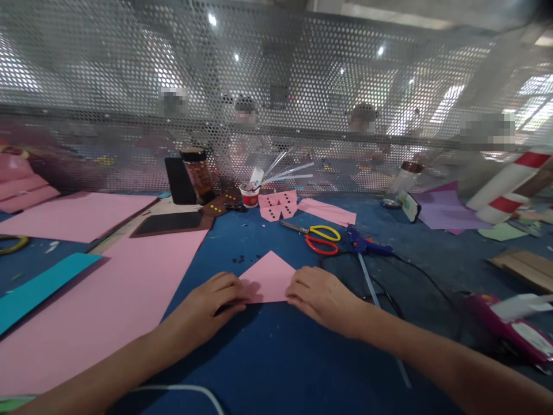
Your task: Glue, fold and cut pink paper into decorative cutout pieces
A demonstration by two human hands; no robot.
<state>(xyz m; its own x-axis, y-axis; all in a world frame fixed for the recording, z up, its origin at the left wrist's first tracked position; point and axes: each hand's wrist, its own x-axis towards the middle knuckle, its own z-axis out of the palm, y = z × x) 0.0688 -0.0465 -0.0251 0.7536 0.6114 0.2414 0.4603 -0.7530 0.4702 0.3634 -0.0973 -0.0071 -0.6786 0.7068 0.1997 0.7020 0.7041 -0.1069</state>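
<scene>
A small sheet of pink paper (270,274), its top edge shaped like a triangle's peak, lies on the blue table between my hands. My left hand (222,297) has its fingers curled over the paper's left corner, the thumb underneath or alongside. At the opposite corner, my right hand (322,294) pinches the paper with bent fingers. Just beyond it are scissors (319,236) with one yellow and one red handle, and a cut pink piece with black squares (279,206). Tiny black bits (239,259) are scattered left of the paper's peak.
Large pink sheets (125,300) and a teal strip (47,285) cover the left side. A blue glue gun (367,242) with a trailing cord and a clear glue stick (369,276) lie at right. A paper cup (249,196) stands before the perforated metal screen (302,75); people sit behind it.
</scene>
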